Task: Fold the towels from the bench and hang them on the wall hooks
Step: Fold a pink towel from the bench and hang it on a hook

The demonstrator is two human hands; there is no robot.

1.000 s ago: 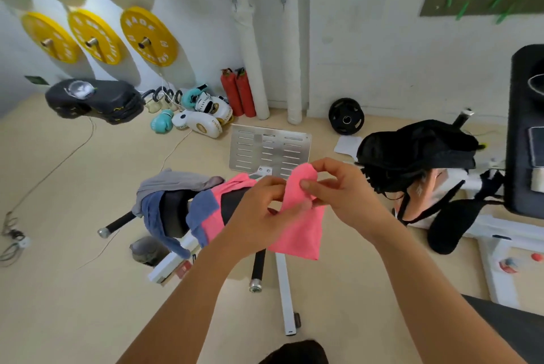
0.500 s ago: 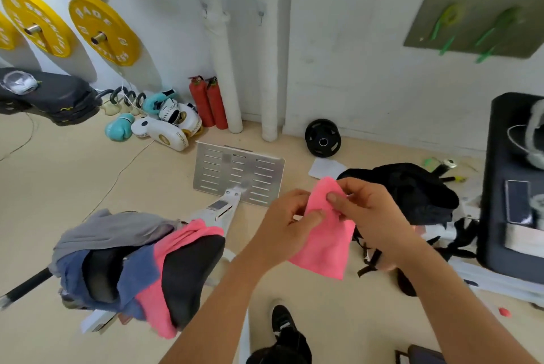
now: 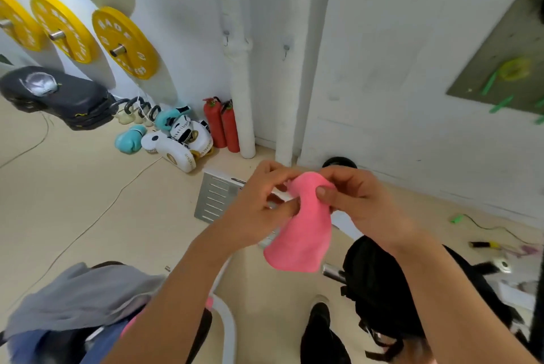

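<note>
- Both hands hold the folded pink towel (image 3: 303, 234) up in front of the chest; the right hand (image 3: 357, 201) pinches its top edge between thumb and curled fingers.
- The left hand (image 3: 259, 210) grips the towel's left edge with bent fingers; the rest of the cloth hangs below both hands.
- Two wall hooks (image 3: 285, 50) sit on the white wall above, well apart from the towel.
- Low left, a grey towel (image 3: 85, 296) lies draped over the bench (image 3: 203, 331), with blue and pink cloth beneath it.
- A black bag (image 3: 382, 287) sits on the floor at right.

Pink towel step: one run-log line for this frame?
phase: fold done, pre-hang | pink towel: held up folded | left hand: pinching top | right hand: pinching top | wall hooks: empty | grey towel: on bench
</note>
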